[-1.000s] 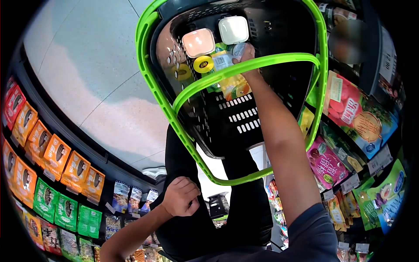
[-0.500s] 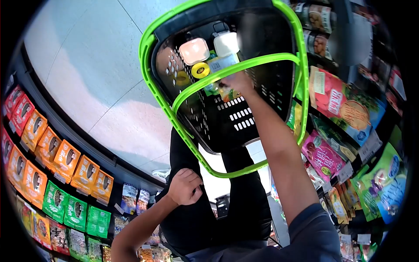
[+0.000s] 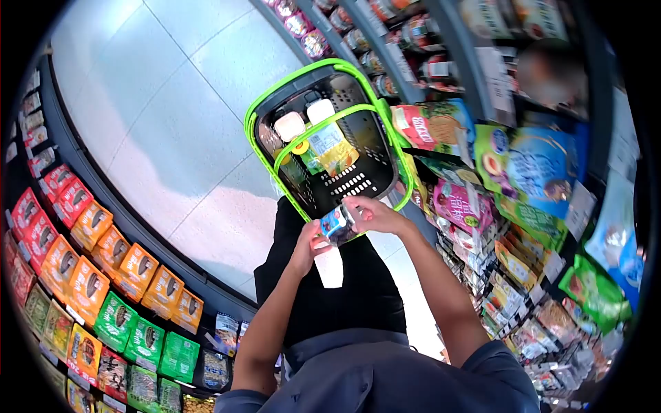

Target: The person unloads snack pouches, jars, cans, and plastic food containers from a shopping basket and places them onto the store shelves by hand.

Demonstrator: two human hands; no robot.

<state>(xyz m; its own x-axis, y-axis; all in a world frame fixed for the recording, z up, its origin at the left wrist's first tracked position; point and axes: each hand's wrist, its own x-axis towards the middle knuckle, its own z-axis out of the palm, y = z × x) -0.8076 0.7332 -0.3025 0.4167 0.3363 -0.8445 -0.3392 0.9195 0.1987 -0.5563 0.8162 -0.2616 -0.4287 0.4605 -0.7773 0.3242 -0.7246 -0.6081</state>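
Note:
A small clear pack (image 3: pixel 337 224) with a blue label and dark contents is held between both hands above my lap. My left hand (image 3: pixel 308 249) is closed on its left side, and my right hand (image 3: pixel 377 216) grips its right end. Just beyond them is a black shopping basket with a green rim (image 3: pixel 252 113) and a green handle. Inside the basket lie a pale pink-capped container (image 3: pixel 290 126), a white-capped container (image 3: pixel 320 110), a round yellow item (image 3: pixel 300 146) and a yellow-and-white packet (image 3: pixel 335 151).
Shelves line both sides. On the left hang orange packets (image 3: pixel 110 248) and green packets (image 3: pixel 146 337). To the right are a pink pouch (image 3: pixel 460 205), a red-and-blue biscuit bag (image 3: pixel 434 125) and jars (image 3: pixel 418 31). Pale floor tiles (image 3: pixel 172 117) run between.
My right hand has come out of the basket and now holds the small pack. My left hand has risen from a fist by my thigh to grip it too. The basket appears smaller and farther away.

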